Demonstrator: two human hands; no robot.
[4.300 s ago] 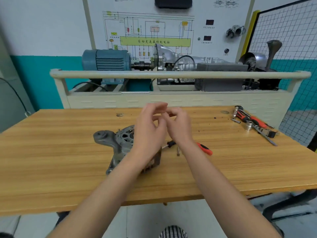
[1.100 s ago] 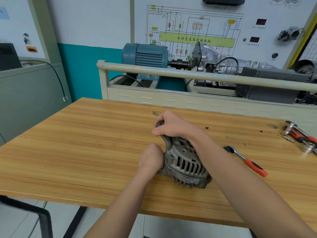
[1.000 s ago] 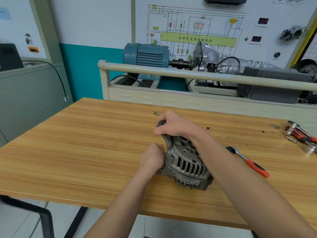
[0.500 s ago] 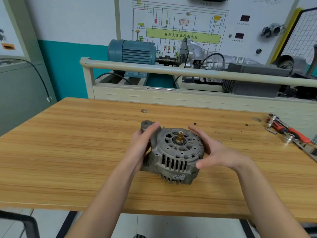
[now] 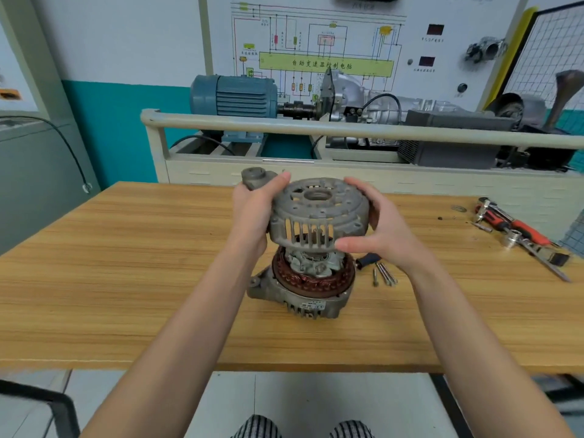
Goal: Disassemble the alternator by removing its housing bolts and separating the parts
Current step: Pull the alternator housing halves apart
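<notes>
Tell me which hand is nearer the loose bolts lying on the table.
Right. The right hand grips the lifted housing cover almost directly above the bolts; the left hand holds the cover's far side, beyond the alternator body.

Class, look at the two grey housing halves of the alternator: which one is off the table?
The upper half, gripped between the left hand and right hand. The lower half, with copper windings, sits on the table.

Grey housing cover, copper-brown windings, striped wood table, red-handled tools
</notes>
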